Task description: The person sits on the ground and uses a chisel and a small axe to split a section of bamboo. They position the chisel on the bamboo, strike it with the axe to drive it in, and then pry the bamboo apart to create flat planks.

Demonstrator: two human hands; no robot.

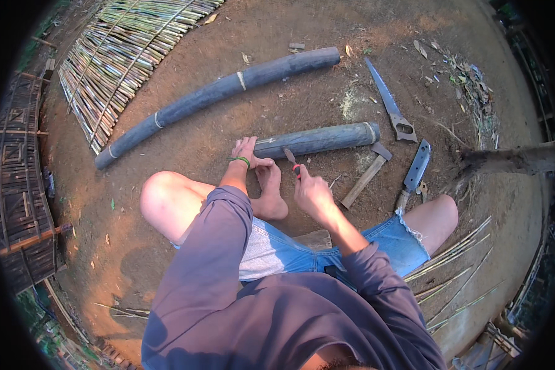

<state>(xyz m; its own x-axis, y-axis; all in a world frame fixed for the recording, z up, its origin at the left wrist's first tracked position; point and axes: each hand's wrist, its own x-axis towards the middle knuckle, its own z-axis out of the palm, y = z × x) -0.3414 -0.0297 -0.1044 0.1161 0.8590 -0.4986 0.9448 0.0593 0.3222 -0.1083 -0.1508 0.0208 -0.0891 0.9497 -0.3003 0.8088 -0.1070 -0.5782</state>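
Note:
A short, thick bamboo section (327,140), dark grey with a pale ring near its right end, lies on the dirt in front of me. My left hand (245,152), a green band at its wrist, grips its left end beside my bare foot (269,191). In my right hand (314,196) is a chisel (291,158) with a red and black handle. Its blade tip meets the near side of the bamboo, left of the middle. A hammer (367,176) with a wooden handle lies just right of that hand, its head close to the bamboo's right end.
A handsaw (390,102) and a broad-bladed knife (417,166) lie to the right, near a tree trunk (512,161). Beyond the section stretches a longer bamboo pole (209,95). A mat of bound sticks (120,61) is at the far left; thin canes (456,250) lie at the right.

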